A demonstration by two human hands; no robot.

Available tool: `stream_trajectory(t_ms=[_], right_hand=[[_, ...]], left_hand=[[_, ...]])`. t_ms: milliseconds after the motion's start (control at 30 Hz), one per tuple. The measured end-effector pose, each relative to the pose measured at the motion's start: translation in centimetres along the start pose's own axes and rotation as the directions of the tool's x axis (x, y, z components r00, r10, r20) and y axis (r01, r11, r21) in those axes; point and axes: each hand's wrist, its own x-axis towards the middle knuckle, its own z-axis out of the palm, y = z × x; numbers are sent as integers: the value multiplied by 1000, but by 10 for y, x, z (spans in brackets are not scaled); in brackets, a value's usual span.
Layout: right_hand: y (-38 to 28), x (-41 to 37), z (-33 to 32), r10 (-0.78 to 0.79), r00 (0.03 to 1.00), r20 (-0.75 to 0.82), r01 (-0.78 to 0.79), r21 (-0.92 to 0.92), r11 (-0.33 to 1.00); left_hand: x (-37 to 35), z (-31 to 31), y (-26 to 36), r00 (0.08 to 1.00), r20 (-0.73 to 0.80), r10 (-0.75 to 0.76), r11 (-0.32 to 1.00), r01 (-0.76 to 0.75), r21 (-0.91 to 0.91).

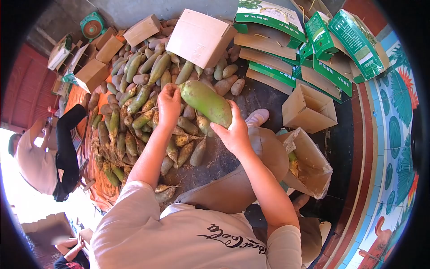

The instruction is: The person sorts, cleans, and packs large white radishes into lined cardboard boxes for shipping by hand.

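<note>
A large green radish (207, 103) is held up in front of me, tilted down to the right. My right hand (234, 130) wraps round its lower right end, thumb on the near side. At the upper left end, my left hand (169, 105) has its fingers closed in a pinch against the radish tip; what exactly lies between the fingertips is hidden. Below and beyond my hands spreads a big pile of radishes (143, 96), green and brownish, many with soil and thin roots on them.
A closed carton (197, 38) sits on the pile. To my right are an open carton (309, 110) and a plastic-lined box (313, 168) with a radish inside. Green printed cartons (320, 40) are stacked at the upper right. A seated person (38, 163) is at the left.
</note>
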Motion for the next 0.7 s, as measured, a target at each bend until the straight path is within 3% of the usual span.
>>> stream_trajectory(t_ms=[67, 100, 233, 367, 567, 700], right_hand=[[19, -1, 6, 65, 998, 21, -68, 197, 978], [18, 0, 3, 68, 997, 27, -72, 197, 978], [19, -4, -4, 89, 996, 28, -92, 195, 977], [24, -6, -6, 76, 997, 16, -77, 124, 989], [9, -7, -16, 79, 997, -4, -79, -25, 997], [10, -8, -18, 31, 999, -25, -32, -79, 996]], left_hand=[[-3, 1, 12, 997, 37, -71, 979, 76, -190], [-3, 2, 18, 993, 60, -99, 952, 112, -285], [-8, -10, 37, 948, 258, -186, 891, 273, -363], [-6, -14, 44, 942, 332, -39, 978, 104, -181], [2, -22, 57, 900, 437, 3, 999, 18, -45], [2, -21, 56, 912, 410, -10, 996, 44, -75]])
